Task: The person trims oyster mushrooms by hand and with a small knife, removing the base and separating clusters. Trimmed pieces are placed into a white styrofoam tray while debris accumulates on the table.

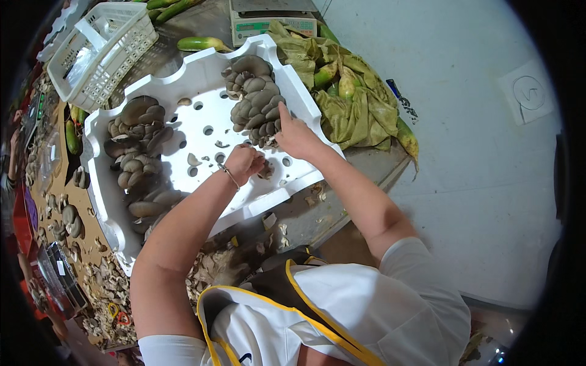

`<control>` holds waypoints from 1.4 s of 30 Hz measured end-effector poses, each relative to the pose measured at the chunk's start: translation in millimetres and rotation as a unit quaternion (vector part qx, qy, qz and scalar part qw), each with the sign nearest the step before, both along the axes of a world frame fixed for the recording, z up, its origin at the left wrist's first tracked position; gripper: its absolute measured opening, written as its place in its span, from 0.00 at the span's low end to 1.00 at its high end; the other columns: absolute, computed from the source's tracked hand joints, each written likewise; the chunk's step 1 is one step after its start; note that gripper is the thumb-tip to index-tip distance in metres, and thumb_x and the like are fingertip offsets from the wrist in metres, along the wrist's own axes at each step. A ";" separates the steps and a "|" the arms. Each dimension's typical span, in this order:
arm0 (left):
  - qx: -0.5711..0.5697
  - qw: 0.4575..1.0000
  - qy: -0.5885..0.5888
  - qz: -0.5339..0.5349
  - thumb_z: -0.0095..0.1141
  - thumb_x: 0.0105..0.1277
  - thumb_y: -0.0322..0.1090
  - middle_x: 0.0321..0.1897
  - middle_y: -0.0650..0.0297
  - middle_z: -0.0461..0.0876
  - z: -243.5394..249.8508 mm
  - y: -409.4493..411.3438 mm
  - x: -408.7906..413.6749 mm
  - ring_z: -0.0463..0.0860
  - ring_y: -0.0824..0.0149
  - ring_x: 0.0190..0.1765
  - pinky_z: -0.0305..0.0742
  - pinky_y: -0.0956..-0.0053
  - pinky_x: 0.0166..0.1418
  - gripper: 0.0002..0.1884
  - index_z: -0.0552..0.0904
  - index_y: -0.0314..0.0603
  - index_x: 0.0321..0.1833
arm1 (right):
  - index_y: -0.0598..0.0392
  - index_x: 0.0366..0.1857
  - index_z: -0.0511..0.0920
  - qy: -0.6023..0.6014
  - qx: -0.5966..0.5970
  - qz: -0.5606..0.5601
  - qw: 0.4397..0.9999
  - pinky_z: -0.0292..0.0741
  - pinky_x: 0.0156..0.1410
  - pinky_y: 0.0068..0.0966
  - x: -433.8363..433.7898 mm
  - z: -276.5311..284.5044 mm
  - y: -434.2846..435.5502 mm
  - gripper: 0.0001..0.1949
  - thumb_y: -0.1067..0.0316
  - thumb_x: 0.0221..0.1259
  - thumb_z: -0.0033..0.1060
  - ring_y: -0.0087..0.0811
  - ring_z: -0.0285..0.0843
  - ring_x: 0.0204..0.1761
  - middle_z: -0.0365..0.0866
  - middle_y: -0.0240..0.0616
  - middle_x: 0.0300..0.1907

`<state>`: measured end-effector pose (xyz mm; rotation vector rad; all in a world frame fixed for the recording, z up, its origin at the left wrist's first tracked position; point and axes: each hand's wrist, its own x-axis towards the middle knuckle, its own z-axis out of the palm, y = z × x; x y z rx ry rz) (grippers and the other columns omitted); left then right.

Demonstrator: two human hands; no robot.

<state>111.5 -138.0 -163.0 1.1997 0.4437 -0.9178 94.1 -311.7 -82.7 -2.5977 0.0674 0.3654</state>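
A white foam crate (208,103) with round holes in its floor lies before me. Grey oyster mushrooms (139,137) are heaped along its left side, and another row, a clustered bunch of oyster mushrooms (258,103), runs down the right side. My right hand (296,136) is at the lower end of that bunch, index finger stretched along its edge; whether the other fingers grip anything is hidden. My left hand (246,162), a bracelet at the wrist, is curled over the crate floor with a small mushroom piece (265,171) at its fingertips.
Beyond the crate stand a white plastic basket (103,55) and a digital scale (274,26). Green radishes (348,84) lie in a green cloth (355,121) at right. Loose mushrooms (71,219) and trimmings (107,279) cover a board at left; other people's hands show there.
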 end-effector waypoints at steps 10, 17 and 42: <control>-0.081 0.996 0.009 0.038 0.44 0.68 0.23 0.42 0.57 0.78 -10.0 -7.6 -2.7 0.80 0.62 0.47 0.79 0.66 0.53 0.11 0.72 0.36 0.51 | 0.57 0.75 0.50 -0.066 0.017 -0.025 0.997 0.69 0.70 0.45 -5.4 -24.6 -9.3 0.39 0.68 0.58 0.55 0.61 0.71 0.63 0.70 0.64 0.60; -0.053 0.998 0.037 -0.027 0.48 0.69 0.28 0.48 0.55 0.77 14.7 3.2 -5.2 0.79 0.60 0.48 0.79 0.67 0.58 0.10 0.76 0.32 0.50 | 0.57 0.78 0.50 0.095 0.256 -0.090 0.958 0.72 0.62 0.30 -8.6 -7.9 -18.3 0.40 0.71 0.59 0.53 0.38 0.73 0.58 0.65 0.53 0.67; -0.141 0.864 -0.287 0.389 0.60 0.64 0.21 0.61 0.57 0.77 156.4 193.4 -228.7 0.83 0.63 0.58 0.86 0.70 0.53 0.29 0.70 0.34 0.69 | 0.45 0.79 0.47 0.350 0.692 0.166 0.610 0.73 0.72 0.41 -117.2 79.8 184.2 0.60 0.44 0.43 0.84 0.35 0.65 0.74 0.64 0.38 0.73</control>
